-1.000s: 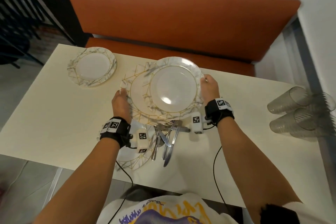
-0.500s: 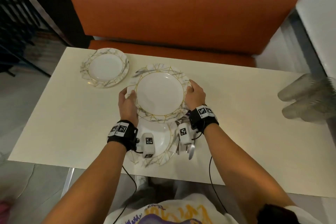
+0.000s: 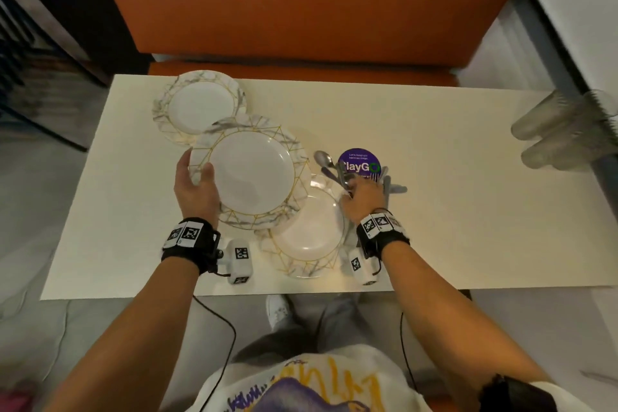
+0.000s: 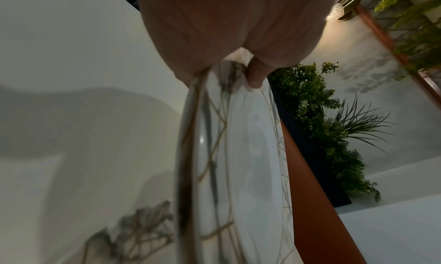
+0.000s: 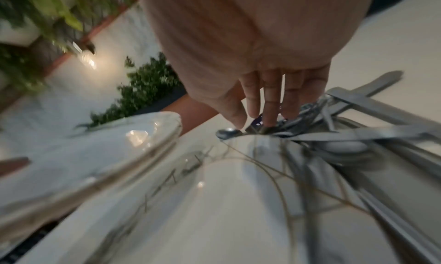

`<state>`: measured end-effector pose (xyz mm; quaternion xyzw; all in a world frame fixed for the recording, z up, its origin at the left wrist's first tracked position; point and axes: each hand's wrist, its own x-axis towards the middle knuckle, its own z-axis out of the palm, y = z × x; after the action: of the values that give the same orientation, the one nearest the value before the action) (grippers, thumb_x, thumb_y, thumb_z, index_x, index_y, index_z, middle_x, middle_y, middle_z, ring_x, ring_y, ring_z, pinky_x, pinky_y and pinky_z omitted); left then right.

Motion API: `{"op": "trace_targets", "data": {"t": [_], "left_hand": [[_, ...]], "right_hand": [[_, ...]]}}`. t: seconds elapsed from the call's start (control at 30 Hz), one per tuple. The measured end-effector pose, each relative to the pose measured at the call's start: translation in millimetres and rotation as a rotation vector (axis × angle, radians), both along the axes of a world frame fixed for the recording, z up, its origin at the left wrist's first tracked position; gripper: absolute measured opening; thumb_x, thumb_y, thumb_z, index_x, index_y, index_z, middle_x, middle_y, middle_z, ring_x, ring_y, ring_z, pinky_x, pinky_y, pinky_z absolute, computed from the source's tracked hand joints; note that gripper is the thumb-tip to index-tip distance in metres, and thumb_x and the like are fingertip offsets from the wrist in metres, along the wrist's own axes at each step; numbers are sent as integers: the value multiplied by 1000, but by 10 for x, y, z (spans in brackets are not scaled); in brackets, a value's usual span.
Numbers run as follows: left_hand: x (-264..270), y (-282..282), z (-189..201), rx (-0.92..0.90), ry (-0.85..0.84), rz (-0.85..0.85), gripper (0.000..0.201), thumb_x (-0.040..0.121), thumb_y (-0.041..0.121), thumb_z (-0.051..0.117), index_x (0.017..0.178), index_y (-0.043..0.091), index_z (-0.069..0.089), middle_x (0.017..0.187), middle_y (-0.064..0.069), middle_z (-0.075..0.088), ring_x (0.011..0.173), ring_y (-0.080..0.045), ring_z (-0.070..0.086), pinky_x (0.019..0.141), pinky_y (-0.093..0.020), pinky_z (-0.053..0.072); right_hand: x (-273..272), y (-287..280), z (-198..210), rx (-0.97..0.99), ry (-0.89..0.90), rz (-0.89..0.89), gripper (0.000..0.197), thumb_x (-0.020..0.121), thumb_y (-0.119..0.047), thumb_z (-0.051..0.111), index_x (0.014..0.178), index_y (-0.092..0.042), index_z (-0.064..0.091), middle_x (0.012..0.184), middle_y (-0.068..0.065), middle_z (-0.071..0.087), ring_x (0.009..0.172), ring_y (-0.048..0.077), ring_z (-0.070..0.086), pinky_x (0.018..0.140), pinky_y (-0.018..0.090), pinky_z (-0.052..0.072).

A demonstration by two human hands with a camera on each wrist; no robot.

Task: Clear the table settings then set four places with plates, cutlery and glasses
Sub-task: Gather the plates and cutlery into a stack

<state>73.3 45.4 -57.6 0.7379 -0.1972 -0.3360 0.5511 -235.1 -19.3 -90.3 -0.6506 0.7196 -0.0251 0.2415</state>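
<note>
Plates being dealt out; cutlery and glasses not yet set.

On the cream table point(image 3: 434, 130), the left hand point(image 3: 195, 189) grips the near-left rim of a marble-and-gold plate point(image 3: 254, 174), thumb on top and fingers beneath; the left wrist view shows what looks like two stacked rims. A second plate point(image 3: 199, 104) sits at the far left corner and a third point(image 3: 306, 234) lies at the near edge, partly under the held one; none holds food. The right hand point(image 3: 363, 201) has its fingers curled into the cutlery pile point(image 3: 347, 174) beside a purple round sticker point(image 3: 359, 162); whether they pinch a piece, I cannot tell. Stacked clear tumblers point(image 3: 565, 130) lie on their sides at the far right. By my judgement, clearing is done and laying has barely begun.
</note>
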Motion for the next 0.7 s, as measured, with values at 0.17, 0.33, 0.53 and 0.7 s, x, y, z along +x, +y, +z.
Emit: {"op": "trace_targets", "data": {"t": [0.17,0.33,0.53,0.7], "left_hand": [[179,86,33,-10,-50,9,42,89,49,62,128,62,55,134,-5,66,121,-43,65,96,-65,56],[231,107,99,-44,-54,38,46,94,39,61,140,45,55,140,2,61,125,-23,63,102,-52,56],[323,14,178,-95,-86,44,48,99,27,59,147,31,52,142,0,60,127,-20,61,106,-43,54],[357,-80,317,-130,-85,38,47,98,28,59,144,38,53,144,2,60,131,-17,59,109,-42,53]], "right_hand": [[22,99,-169,61,47,0,38,87,-32,67,122,-18,63,123,8,66,125,36,55,114,49,38],[13,71,-225,94,-85,-89,35,84,-26,72,117,-14,68,114,10,68,109,30,63,98,42,54],[-87,-57,39,64,-176,-164,20,87,-18,66,106,-12,67,102,10,67,104,29,62,102,41,49],[-259,-215,390,-20,-266,-230,23,98,-13,55,119,-10,63,109,8,64,107,29,59,88,26,40]]}}
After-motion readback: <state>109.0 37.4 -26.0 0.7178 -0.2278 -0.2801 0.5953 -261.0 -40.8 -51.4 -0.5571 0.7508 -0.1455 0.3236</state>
